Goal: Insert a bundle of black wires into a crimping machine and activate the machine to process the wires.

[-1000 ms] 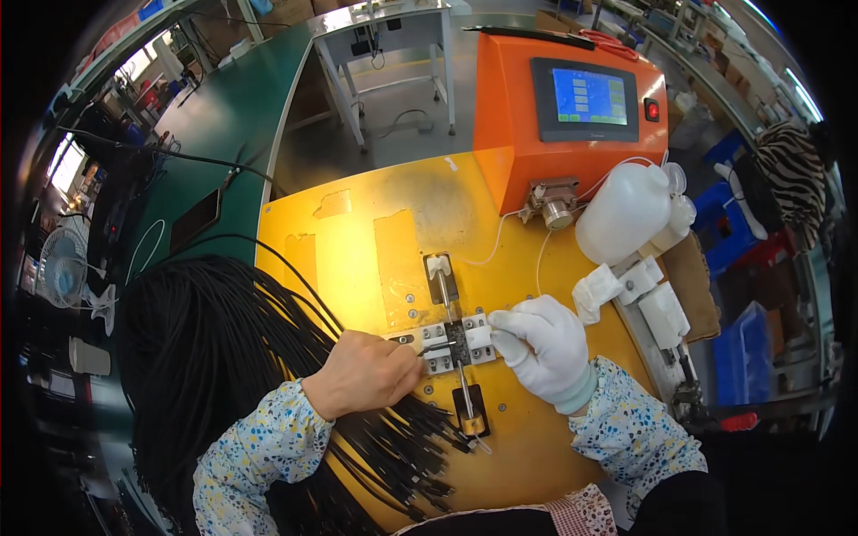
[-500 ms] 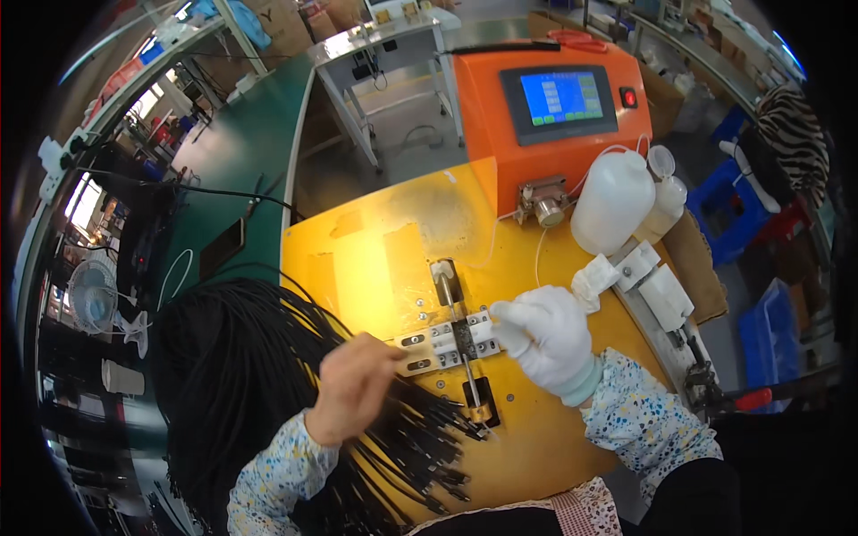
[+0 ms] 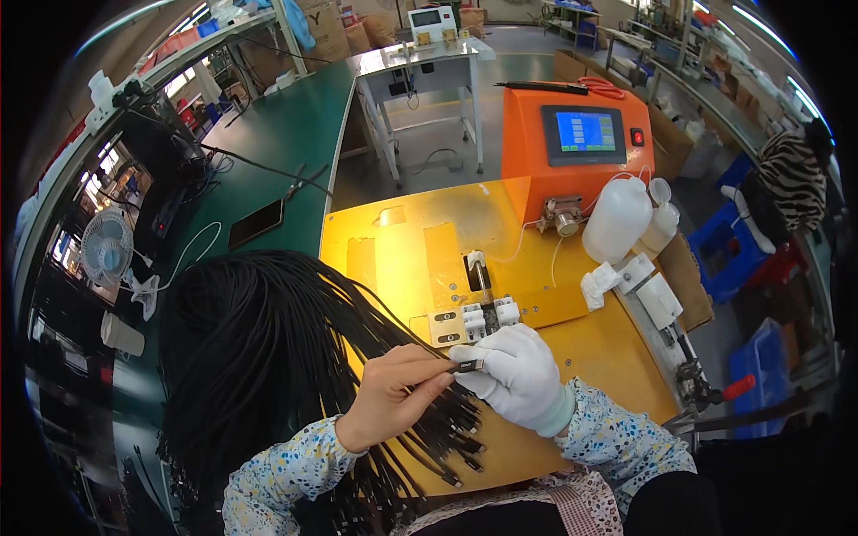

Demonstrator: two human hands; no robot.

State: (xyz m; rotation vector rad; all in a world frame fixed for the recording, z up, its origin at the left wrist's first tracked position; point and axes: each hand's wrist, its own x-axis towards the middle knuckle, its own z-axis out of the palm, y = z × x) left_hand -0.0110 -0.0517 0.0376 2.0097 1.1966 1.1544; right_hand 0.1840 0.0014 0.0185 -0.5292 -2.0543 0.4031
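My bare left hand [image 3: 393, 397] pinches a small black cable connector [image 3: 466, 365] between thumb and fingers. Around the connector's other end, my right hand [image 3: 523, 380], in a white glove, is closed too, so the two hands meet at it. Just beyond them a metal and white clamping fixture [image 3: 474, 322] with a rod sits on the yellow work plate [image 3: 617, 357]. To the left lies a thick bundle of black cables [image 3: 259, 348], their plug ends fanned out below my left hand. The right fingertips partly hide the connector.
An orange machine [image 3: 523, 134] with a lit touchscreen [image 3: 585, 132] stands at the back right. Beside it are a white plastic bottle [image 3: 617, 219] and a metal rail [image 3: 657, 304] with white blocks. A phone [image 3: 256, 223] lies on the green table [image 3: 268, 134].
My hands have come together, and a connector now shows between them. Earlier they were apart over the fixture, the left one blurred. The view has shifted, showing more of the room beyond.
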